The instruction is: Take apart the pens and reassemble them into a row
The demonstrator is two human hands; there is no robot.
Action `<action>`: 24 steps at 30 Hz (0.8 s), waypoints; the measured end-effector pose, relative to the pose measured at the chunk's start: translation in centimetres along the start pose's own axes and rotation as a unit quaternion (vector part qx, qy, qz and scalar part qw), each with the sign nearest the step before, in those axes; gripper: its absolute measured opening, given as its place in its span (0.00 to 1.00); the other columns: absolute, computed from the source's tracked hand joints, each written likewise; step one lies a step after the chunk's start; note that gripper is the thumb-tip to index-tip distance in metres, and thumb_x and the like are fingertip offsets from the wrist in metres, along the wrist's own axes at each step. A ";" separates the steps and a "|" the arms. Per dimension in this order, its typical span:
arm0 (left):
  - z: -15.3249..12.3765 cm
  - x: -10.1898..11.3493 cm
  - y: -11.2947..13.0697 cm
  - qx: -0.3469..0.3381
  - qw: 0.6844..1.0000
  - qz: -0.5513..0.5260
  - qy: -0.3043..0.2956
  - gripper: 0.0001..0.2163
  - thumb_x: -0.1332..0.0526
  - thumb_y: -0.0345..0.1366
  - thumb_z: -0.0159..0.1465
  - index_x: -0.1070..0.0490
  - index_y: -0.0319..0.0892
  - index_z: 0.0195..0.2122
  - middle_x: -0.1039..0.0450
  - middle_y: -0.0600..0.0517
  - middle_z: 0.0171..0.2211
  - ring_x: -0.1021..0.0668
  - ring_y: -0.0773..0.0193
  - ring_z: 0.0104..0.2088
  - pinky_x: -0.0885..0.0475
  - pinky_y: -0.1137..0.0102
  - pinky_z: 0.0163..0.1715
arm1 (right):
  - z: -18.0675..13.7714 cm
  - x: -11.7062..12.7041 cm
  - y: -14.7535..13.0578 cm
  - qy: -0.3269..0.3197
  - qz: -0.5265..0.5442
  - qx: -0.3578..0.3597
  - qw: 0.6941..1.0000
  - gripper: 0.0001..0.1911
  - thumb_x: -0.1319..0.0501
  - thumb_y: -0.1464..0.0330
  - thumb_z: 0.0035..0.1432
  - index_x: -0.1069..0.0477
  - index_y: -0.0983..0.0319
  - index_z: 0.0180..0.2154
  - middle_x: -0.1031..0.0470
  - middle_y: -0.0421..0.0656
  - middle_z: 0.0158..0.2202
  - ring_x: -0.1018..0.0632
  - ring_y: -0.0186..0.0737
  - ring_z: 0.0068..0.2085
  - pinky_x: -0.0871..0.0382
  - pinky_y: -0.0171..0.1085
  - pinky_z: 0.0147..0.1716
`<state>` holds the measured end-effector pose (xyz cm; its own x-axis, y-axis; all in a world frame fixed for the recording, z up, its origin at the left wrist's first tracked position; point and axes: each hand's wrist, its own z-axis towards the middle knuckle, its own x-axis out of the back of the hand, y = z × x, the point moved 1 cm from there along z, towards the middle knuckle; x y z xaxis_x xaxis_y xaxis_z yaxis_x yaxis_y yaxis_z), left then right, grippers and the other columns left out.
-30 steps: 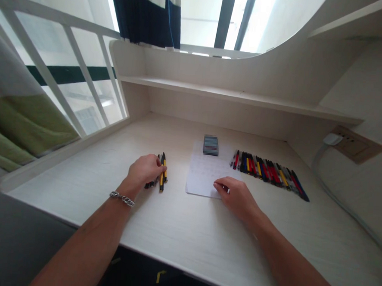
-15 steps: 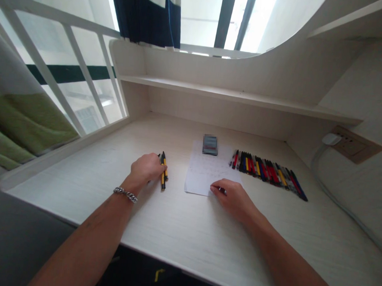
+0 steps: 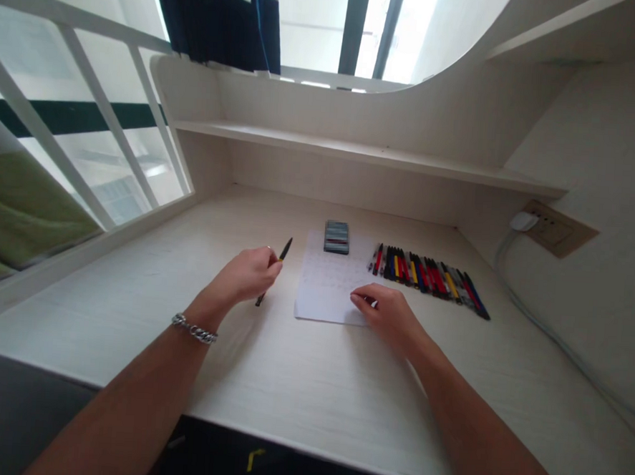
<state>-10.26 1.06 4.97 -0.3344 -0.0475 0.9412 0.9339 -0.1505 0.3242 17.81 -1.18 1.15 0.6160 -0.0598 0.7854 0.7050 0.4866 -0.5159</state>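
My left hand [image 3: 251, 271] is closed on a black-and-yellow pen [image 3: 285, 250] above the desk's left half. The pen's dark end points away toward the shelf, and its other end shows below my fingers; whether a second pen lies in the grip is hidden. Over the right part of a white paper sheet [image 3: 319, 295], my right hand [image 3: 385, 310] has its thumb and fingers pinched together. Anything between those fingers is too small to make out. A row of several pens [image 3: 428, 275], black, red, yellow, blue and clear, lies side by side right of the paper.
A small dark flat case [image 3: 337, 237] rests on the paper's far edge. Behind the white desk [image 3: 158, 285] runs a low shelf [image 3: 355, 150]. On the right wall a socket [image 3: 560, 229] holds a white plug with a cable [image 3: 549, 320]. White railing bars [image 3: 94, 102] stand at left.
My left hand has lifted off the desk with the pen, where two yellow-and-black pens lay under it. My right hand stays pinched over the paper. The view has shifted slightly.
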 end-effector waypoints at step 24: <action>2.8 -8.2 8.0 -0.177 0.984 -0.004 0.032 0.12 0.42 0.41 0.61 0.24 0.43 0.41 0.25 0.45 0.38 0.26 0.56 0.40 0.33 0.65 0.40 | 0.4 2.2 4.7 0.081 -0.022 -0.129 0.988 0.11 0.42 0.64 0.57 0.22 0.60 0.34 0.21 0.43 0.31 0.23 0.38 0.32 0.35 0.35 0.33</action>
<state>0.26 3.03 0.13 -0.3593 -0.1052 0.9273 0.8324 -0.4854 0.2675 22.33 1.37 0.59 0.6168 -0.2254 0.7541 0.7851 0.2443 -0.5692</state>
